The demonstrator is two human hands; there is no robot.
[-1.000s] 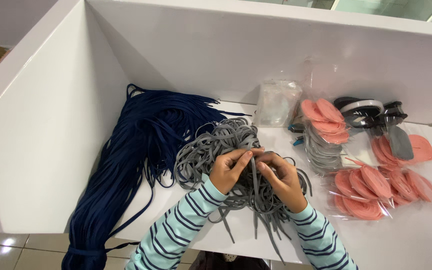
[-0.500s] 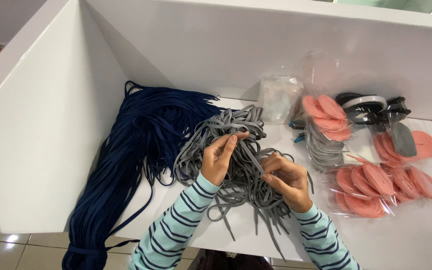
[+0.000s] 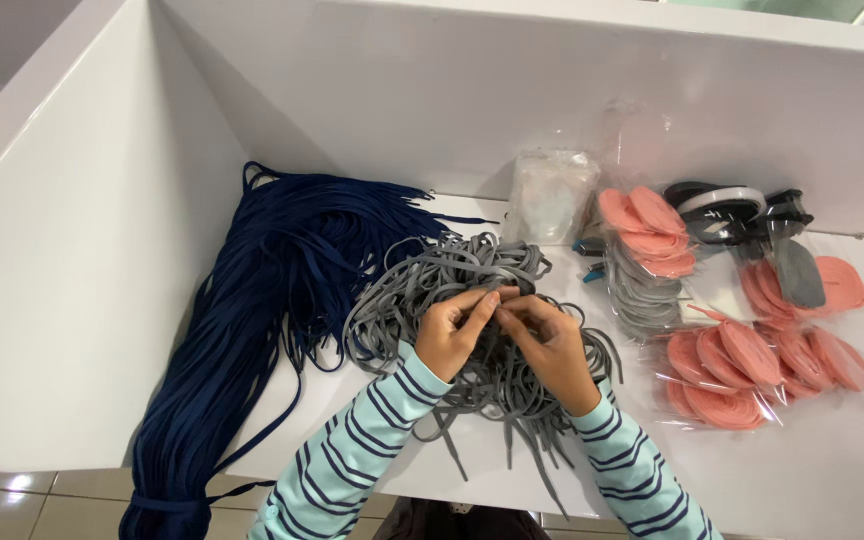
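A: Far left: what's lying beside you?

B: A long bundle of navy laces (image 3: 252, 320) is trailing off the white table (image 3: 832, 480), touching the grey pile.

A: And your left hand (image 3: 449, 335)?

B: You're resting it on the pile of grey laces (image 3: 432, 290) in the middle of the table, fingers pinching a grey strand.

A: Right hand (image 3: 552, 350)?

B: You're meeting the left with it, fingertips pinching the same strand over the pile.

A: Further right?

B: A clear bag (image 3: 550, 195), then pink pads in packets (image 3: 752, 365) are sitting near dark round parts (image 3: 732, 210).
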